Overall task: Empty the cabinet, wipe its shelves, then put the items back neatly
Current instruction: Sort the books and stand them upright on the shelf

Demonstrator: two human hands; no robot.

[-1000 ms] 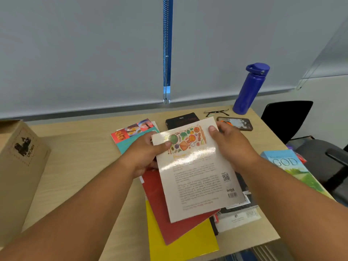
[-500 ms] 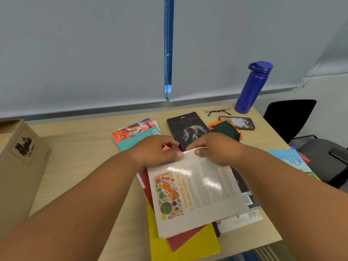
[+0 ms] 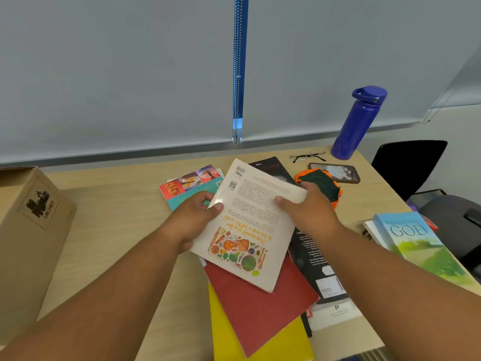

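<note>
**Both hands grip a cream book over a pile on the desk**

The left hand [image 3: 192,222] grips the left edge of the cream book [image 3: 247,230], thumb on the cover. The right hand [image 3: 309,212] grips the right edge the same way. The book is held tilted, above a loose pile, with its vegetable drawing at the near end and its print upside down to the wearer.

Under it lie a red book [image 3: 260,303] on a yellow book [image 3: 226,334], both jutting over the near edge of the desk [image 3: 117,204]. A black book [image 3: 312,261] lies just right of them, over a white booklet [image 3: 335,313]. A teal book [image 3: 187,186] lies behind the left hand.

The desk is pale wood. A cardboard box [image 3: 28,230] stands at its left end. Toward the far right corner are an orange and green cloth [image 3: 322,182], a phone [image 3: 338,171], glasses [image 3: 308,156] and a blue bottle [image 3: 359,123], upright. A book titled "GOD" [image 3: 416,243] lies at the right edge.

Grey blinds [image 3: 117,74] fill the wall behind, with a bead chain [image 3: 238,69] hanging between them. A black chair [image 3: 406,165] stands to the right of the desk.
</note>
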